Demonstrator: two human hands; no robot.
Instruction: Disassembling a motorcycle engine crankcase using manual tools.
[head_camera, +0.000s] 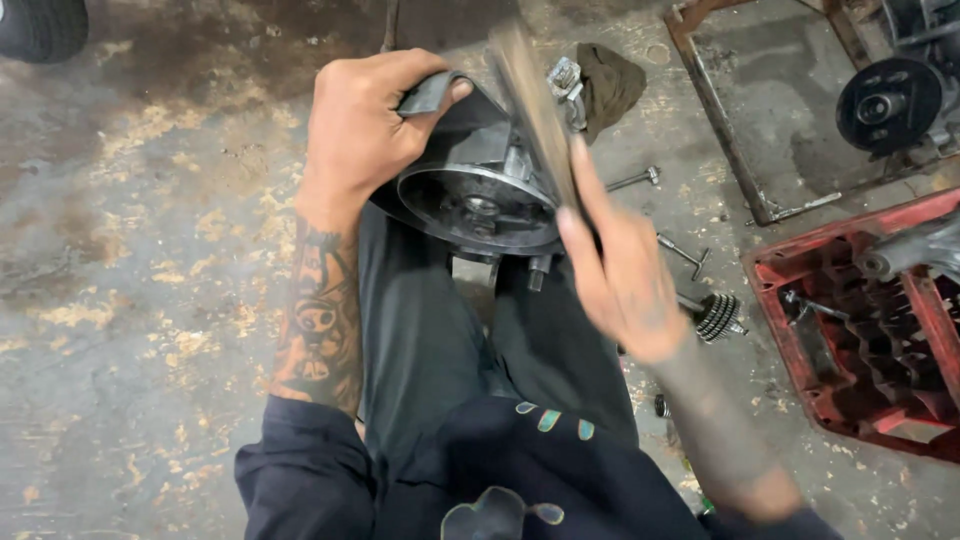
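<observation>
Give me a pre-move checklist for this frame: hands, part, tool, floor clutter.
1. Left hand grips the round dark metal housing at its top edge: ok.
2. Housing rests steady on the person's lap: cannot tell.
3. Right hand holds the long thin tool; both are motion-blurred: cannot tell.
4. Tool tip placement on the housing: cannot tell.
5. Loose bolts and small ribbed gear lie on the concrete floor near the right hand: not ok.

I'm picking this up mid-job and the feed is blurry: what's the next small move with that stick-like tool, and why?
Probably bring the blurred tool back against the round metal housing. The right hand holds it raised over the part, while the left hand braces the housing on the lap, so the part looks steadied for contact.
</observation>
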